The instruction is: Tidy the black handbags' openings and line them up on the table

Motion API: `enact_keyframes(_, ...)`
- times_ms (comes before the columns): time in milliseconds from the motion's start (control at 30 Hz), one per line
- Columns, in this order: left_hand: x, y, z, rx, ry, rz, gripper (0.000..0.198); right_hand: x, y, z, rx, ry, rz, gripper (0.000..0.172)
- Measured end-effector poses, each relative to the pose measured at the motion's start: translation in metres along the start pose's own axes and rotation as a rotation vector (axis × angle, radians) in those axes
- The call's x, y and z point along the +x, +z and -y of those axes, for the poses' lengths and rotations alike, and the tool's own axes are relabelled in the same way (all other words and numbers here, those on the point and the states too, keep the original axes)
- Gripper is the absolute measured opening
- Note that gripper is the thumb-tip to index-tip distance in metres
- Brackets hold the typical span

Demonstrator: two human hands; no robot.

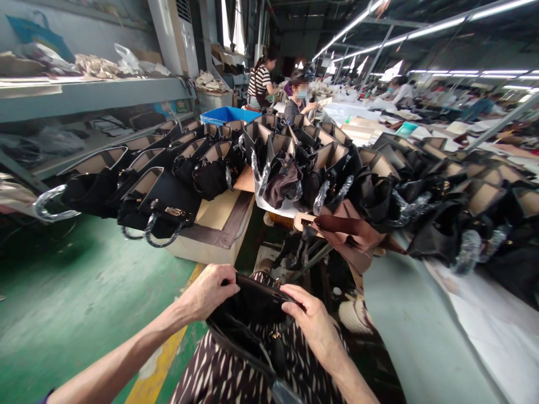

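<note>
A black handbag (248, 342) lies across my lap, its mouth gaping toward me so the dark inside shows. My left hand (213, 292) pinches the bag's far rim at the left corner, thumb and fingers closed over the edge. On the right side of the same rim, my right hand (309, 320) grips the edge with the thumb on the near side and the fingers along the top. A small gold-coloured metal fitting shows on the bag between the hands. Part of the bag's near side and handle blurs at the bottom.
Rows of black handbags (174, 196) with plastic-wrapped handles stand ahead on a pale box (202, 249) and a table (404, 314). Brown material (349, 235) hangs off the table edge. A blue bin (229, 115) stands behind. Co-workers (261, 84) sit or stand farther back. Shelving (105, 98) lines the left.
</note>
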State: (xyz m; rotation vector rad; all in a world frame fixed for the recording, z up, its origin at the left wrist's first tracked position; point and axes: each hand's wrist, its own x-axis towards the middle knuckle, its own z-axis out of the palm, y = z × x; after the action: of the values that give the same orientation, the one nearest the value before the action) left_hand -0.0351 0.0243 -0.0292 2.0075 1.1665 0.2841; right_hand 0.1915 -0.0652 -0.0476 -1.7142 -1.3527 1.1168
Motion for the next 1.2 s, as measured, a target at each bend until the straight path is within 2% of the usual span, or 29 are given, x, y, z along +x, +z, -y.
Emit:
enact_keyframes(167,-0.001,-0.001,-0.001,-0.008,0.001,0.000,0.017,0.005,-0.001,-0.004,0.052,-0.007,0.048,0.021)
enact_keyframes(333,-0.001,-0.001,-0.002,-0.014,0.012,0.013,0.019,0.012,0.000,-0.015,0.185,0.129,0.093,0.033)
enact_keyframes(500,0.001,-0.001,-0.001,-0.007,0.020,0.018,0.020,0.013,-0.001,-0.007,0.251,0.103,0.095,0.028)
enact_keyframes(767,0.001,-0.002,0.002,-0.015,0.006,0.012,0.020,0.016,-0.004,-0.009,0.353,0.113,0.141,0.033)
enact_keyframes(1000,0.000,-0.003,-0.002,-0.032,0.036,0.050,0.025,0.017,-0.007,-0.015,0.458,0.207,0.177,0.039)
enact_keyframes(1200,0.006,-0.003,-0.002,-0.012,0.033,0.060,0.026,0.031,-0.015,-0.011,0.347,0.275,0.194,0.037)
